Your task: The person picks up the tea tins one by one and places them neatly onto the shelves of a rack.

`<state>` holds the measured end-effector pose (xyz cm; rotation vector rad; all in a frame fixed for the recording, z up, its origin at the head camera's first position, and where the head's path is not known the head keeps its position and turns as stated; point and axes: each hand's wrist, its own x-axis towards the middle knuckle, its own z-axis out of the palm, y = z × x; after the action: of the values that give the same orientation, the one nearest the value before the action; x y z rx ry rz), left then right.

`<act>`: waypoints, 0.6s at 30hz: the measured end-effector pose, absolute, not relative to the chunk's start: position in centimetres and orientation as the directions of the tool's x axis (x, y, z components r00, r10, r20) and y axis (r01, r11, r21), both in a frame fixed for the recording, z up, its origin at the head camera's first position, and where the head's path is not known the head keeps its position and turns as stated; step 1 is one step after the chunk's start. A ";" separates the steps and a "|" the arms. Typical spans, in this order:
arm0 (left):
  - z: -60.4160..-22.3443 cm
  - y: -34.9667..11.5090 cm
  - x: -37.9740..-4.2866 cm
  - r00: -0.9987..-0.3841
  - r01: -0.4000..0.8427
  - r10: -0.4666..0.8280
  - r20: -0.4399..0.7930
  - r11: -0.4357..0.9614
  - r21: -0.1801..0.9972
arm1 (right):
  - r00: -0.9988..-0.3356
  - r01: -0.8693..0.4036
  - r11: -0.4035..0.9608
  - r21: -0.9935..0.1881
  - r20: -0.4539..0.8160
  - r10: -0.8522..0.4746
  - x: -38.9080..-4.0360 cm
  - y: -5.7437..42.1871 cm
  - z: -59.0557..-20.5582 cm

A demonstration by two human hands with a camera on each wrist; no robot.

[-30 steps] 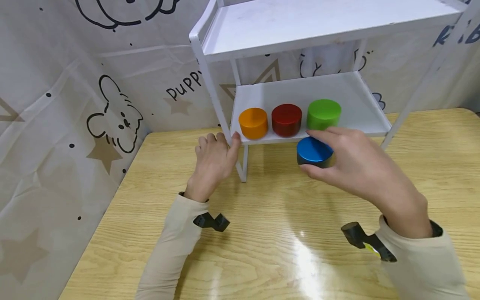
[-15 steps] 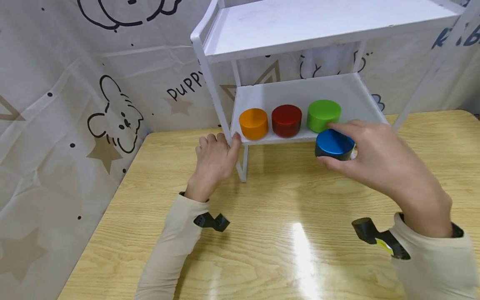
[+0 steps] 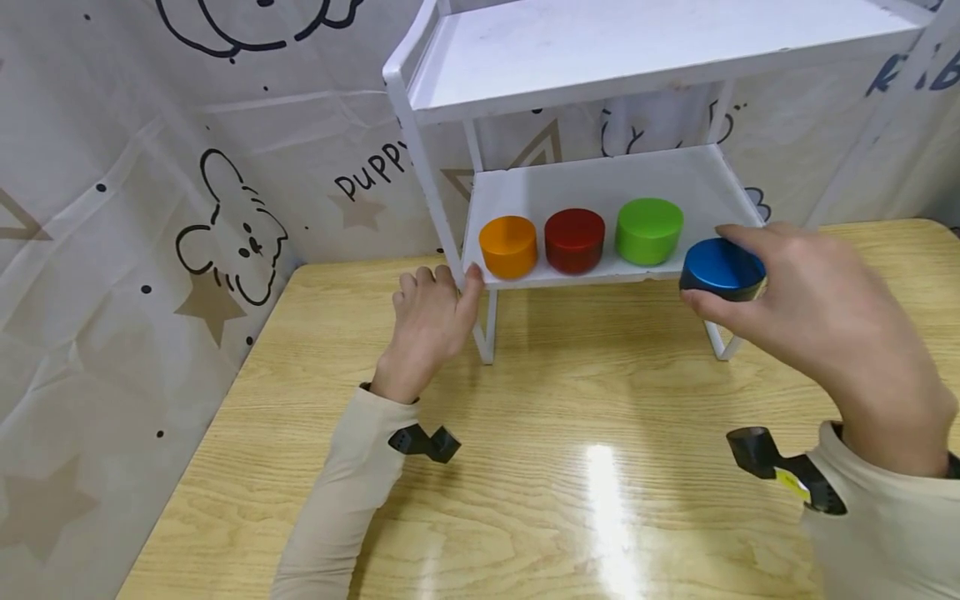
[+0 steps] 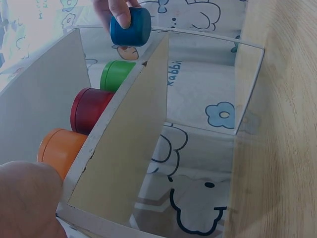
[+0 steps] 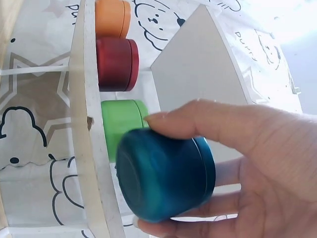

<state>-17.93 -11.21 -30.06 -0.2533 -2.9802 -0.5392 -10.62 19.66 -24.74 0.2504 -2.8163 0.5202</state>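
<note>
My right hand (image 3: 832, 317) grips a round blue lidded tin (image 3: 723, 268) between thumb and fingers, in front of the right end of the lower shelf (image 3: 600, 179). In the right wrist view the blue tin (image 5: 166, 173) is tilted and held clear of the shelf. On that shelf an orange tin (image 3: 507, 247), a red tin (image 3: 574, 242) and a green tin (image 3: 649, 232) stand in a row along the front edge. My left hand (image 3: 431, 325) holds the rack's front left corner, thumb at the shelf edge; its fingertips are hidden.
The white two-tier rack (image 3: 645, 58) stands on a wooden table (image 3: 525, 467), its upper shelf overhanging the tins. A printed cloth (image 3: 322, 142) hangs behind and at the left. The rack's right front leg (image 3: 722, 342) reaches the table below the blue tin.
My right hand has carried the blue tin to the right and slightly up, from in front of the green tin to beyond it. The left hand stays at the rack corner.
</note>
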 end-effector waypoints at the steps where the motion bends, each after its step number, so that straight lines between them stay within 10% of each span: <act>1: -30.1 -11.2 -18.0 -0.981 0.180 0.144 0.129 0.923 0.340 | -0.949 -0.205 0.923 -0.325 0.297 -0.106 -10.6 19.7 -24.8; 18: -30.1 -11.2 -18.0 -0.980 0.188 0.153 0.126 0.923 0.337 | -0.923 0.012 0.918 -0.395 0.348 0.162 -11.1 18.9 -24.4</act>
<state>-17.99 -11.18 -30.13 -0.2650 -2.9841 -0.5382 -11.12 18.91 -24.36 -0.1271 -2.6996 0.5531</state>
